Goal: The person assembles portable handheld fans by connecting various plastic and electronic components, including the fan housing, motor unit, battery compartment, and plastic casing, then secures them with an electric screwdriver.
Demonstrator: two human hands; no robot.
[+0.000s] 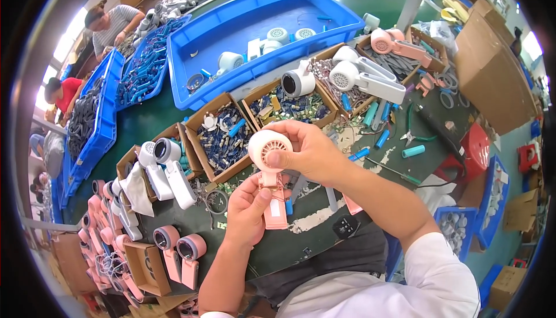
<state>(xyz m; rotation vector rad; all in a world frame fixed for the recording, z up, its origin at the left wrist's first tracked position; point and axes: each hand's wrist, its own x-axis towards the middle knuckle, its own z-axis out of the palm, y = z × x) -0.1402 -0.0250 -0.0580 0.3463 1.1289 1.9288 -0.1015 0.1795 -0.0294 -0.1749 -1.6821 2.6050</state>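
A pink handheld fan (262, 143) is up in front of me over the bench, its round slotted head at the top and its handle pointing toward me. My right hand (310, 151) grips the head from the right, with the thumb across the slotted face. Lower down, my left hand (245, 217) pinches the upper handle, where thin wires show at the neck. The inside of the handle is partly hidden by my fingers. Just beyond the fan lies a cardboard box of small blue circuit boards (223, 144).
A large blue tray (179, 57) with several fan heads stands at the back. White fans (379, 88) rest across parts boxes. To the right lie green-handled pliers (410, 127), a screwdriver (399, 172) and blue cylindrical cells (382, 139). Pink fans (188, 260) stand front left. Two people work far left.
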